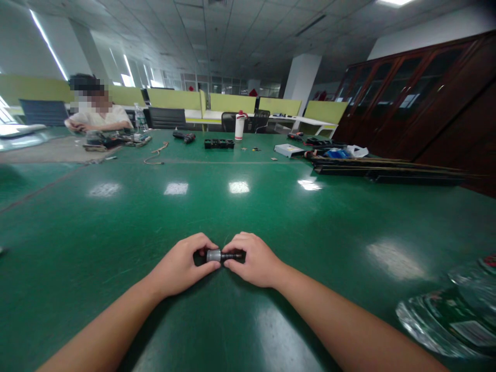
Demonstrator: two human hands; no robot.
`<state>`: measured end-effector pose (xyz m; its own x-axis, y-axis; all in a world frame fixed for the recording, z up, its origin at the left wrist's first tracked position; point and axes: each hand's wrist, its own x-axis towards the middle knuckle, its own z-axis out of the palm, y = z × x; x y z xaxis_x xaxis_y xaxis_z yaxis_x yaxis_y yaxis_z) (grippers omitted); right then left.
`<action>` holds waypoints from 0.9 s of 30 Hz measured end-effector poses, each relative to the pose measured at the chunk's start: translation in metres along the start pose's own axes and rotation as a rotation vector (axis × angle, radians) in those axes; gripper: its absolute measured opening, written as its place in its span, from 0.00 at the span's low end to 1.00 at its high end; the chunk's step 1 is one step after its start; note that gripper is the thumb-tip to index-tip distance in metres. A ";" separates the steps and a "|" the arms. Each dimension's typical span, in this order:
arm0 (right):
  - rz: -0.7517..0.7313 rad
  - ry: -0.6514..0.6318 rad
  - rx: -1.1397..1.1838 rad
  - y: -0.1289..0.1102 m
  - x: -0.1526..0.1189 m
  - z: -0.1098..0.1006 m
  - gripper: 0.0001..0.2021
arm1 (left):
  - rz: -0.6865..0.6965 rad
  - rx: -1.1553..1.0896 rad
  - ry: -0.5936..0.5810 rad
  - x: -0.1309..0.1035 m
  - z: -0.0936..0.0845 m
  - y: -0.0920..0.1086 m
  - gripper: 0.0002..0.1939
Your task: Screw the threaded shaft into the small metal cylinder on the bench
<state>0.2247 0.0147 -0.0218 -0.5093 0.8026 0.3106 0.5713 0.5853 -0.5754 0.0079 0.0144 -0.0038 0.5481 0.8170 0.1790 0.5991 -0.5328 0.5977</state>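
Low in the middle of the head view, a small metal part lies level, with a silver cylinder (213,256) at its left end and a thin dark ribbed shaft (231,256) running right. The thumb and index finger of my left hand (180,263) close on the cylinder from both sides. My right hand (258,261) curls round the shaft, its thumb and fingertips meeting the part near where shaft and cylinder join. Whether the part rests on the green table (217,212) or hangs just over it, I cannot tell.
A large clear bottle (453,315) stands close at right. Across the table are a white tumbler (239,126), a black fan block (219,144), a power drill (183,136), a cord (155,152) and long black rails (387,169). A person (98,116) sits at far left.
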 end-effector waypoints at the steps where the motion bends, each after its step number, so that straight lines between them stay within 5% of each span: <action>1: -0.001 0.002 0.000 0.000 0.000 0.000 0.08 | -0.001 0.000 0.000 0.000 0.000 0.000 0.10; 27: 0.055 0.044 0.008 -0.002 0.001 0.000 0.05 | -0.040 0.028 -0.018 -0.002 -0.002 0.004 0.09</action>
<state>0.2225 0.0145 -0.0204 -0.4486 0.8379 0.3109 0.5924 0.5392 -0.5986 0.0084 0.0110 0.0002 0.5334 0.8340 0.1413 0.6369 -0.5059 0.5817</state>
